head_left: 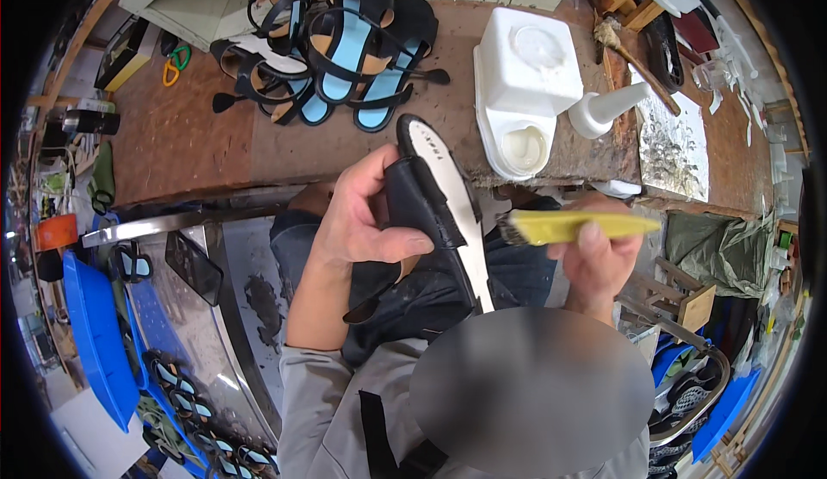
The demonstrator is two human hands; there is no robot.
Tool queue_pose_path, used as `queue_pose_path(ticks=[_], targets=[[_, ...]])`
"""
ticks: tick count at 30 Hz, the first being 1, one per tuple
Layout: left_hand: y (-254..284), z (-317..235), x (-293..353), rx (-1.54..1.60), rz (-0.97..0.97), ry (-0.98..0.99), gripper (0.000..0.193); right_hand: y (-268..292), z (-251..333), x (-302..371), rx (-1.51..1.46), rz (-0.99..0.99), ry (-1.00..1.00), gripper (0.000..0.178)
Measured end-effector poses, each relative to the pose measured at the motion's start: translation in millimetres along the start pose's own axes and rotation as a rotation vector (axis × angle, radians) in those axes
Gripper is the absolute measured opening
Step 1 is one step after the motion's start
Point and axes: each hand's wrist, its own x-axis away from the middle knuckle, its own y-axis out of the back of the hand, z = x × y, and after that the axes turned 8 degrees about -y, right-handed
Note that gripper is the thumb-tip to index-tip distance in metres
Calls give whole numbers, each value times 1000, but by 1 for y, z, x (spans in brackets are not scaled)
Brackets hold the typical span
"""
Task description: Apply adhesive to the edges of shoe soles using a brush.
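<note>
Footwear workshop: one stained workbench; heaped black sandals, far; white plastic container, far right; further sandals, near left.

blk sandal, pale sole showing, tilted, yellow brush w/ dk bristles, approx horiz, just R of sandal

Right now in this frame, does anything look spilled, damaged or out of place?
The white rectangular sheet on the right side of the brown worktop looks odd: dark, blotchy smears cover much of it. I cannot tell what left them.
</note>
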Motion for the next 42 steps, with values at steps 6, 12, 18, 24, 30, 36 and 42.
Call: queue_pose_path(ticks=[6, 12, 18, 24, 30, 36, 42], targets=[[-9, -9, 4, -35, 12, -34, 51, -25, 7, 14, 128, 147, 323, 15], [-19, -16, 9, -49, 24, -63, 48, -26, 13, 22, 178, 198, 506, 16], [-25, -18, 10, -66, 27, -82, 45, -23, 14, 28, 252, 211, 631, 19], [-31, -18, 9, -59, 9, -78, 45, -17, 18, 35, 295, 220, 633, 21], [-35, -18, 8, -34, -29, -65, 45, -14, 16, 41, 244, 185, 582, 19], [-36, -15, 9, -23, -39, -85, 45, -10, 19, 45, 176, 201, 543, 17], [-34, -14, 8, -71, -44, -115, 40, -7, 19, 50, 114, 208, 517, 15]])
